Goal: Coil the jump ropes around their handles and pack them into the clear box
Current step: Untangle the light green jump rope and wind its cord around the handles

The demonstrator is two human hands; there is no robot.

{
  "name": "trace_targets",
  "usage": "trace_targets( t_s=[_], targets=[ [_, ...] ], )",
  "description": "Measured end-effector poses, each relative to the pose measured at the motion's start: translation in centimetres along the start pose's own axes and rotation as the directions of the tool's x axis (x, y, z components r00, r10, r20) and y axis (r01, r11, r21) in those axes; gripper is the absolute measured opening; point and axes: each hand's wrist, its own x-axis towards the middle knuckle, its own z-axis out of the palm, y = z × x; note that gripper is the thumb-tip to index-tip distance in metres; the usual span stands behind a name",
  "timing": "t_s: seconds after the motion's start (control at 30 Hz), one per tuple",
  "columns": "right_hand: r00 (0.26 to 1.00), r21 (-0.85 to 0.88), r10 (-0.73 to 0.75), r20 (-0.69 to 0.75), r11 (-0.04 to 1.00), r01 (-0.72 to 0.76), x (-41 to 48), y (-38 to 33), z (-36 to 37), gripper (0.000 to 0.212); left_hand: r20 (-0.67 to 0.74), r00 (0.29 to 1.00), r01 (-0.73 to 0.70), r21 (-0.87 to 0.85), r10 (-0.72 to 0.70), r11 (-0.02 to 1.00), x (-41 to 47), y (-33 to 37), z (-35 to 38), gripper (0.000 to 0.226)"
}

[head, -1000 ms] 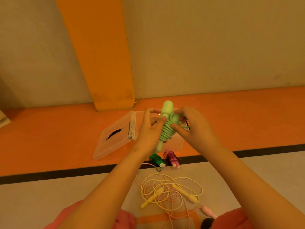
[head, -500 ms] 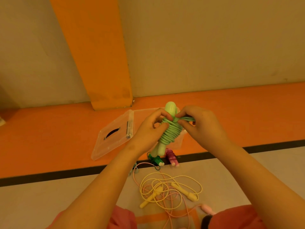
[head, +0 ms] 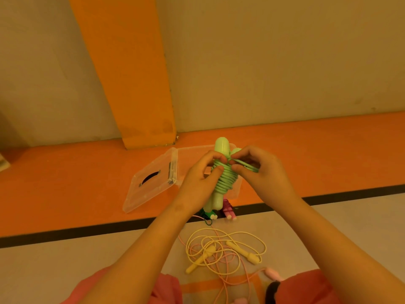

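Observation:
I hold a light green jump rope [head: 223, 183] upright above the floor, its cord wound in many turns around the paired handles. My left hand [head: 200, 183] grips the coiled bundle from the left. My right hand [head: 260, 172] pinches the loose end of the green cord near the top of the coil. Behind the bundle sits the clear box [head: 237, 189], mostly hidden, with its hinged lid [head: 151, 183] lying open to the left.
A dark green coiled rope [head: 209, 215] and a magenta coiled rope [head: 229, 210] lie on the floor before the box. Nearer me, a loose yellow rope [head: 225, 249] tangles with a pink rope [head: 272, 272]. An orange pillar [head: 135, 84] stands against the wall.
My right hand has drawn the cord's end across the top of the coil toward the right. The bundle stays upright in my left hand.

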Motion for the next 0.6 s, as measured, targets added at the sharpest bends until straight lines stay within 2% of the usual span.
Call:
trace_targets(
  t_s=[0.1, 0.23, 0.33, 0.43, 0.5, 0.6],
  targets=[
    [1.000, 0.049, 0.014, -0.008, 0.999, -0.013, -0.3, -0.2, -0.1, 0.025, -0.030, 0.999, -0.023, 0.055, 0.024, 0.998, -0.2, 0.1, 0.0, 0.017],
    [0.999, 0.095, 0.014, -0.048, 0.995, -0.010, -0.5, -0.4, 0.0, 0.028, 0.002, 1.000, -0.012, 0.054, 0.012, 0.998, -0.6, 0.3, -0.1, 0.015],
    [0.996, -0.084, -0.072, -0.048, 0.994, 0.068, -0.6, -0.5, 0.0, 0.021, -0.015, 1.000, -0.006, 0.068, 0.007, 0.998, -1.0, 0.6, 0.2, 0.017],
    [0.984, -0.279, -0.173, 0.037, 0.944, 0.176, -0.6, -0.7, 0.4, 0.022, -0.057, 0.998, -0.025, 0.086, 0.030, 0.996, -0.9, 0.7, 0.2, 0.013],
    [0.980, -0.327, -0.184, 0.081, 0.924, 0.200, -0.7, -0.9, 0.9, 0.026, -0.079, 0.997, -0.017, 0.078, 0.023, 0.997, -0.8, 0.8, 0.1, 0.012],
    [0.985, -0.280, -0.152, 0.084, 0.945, 0.170, -0.7, -1.2, 1.1, 0.029, -0.078, 0.997, 0.014, 0.013, -0.013, 1.000, -0.9, 0.9, 0.1, 0.011]
  ],
)
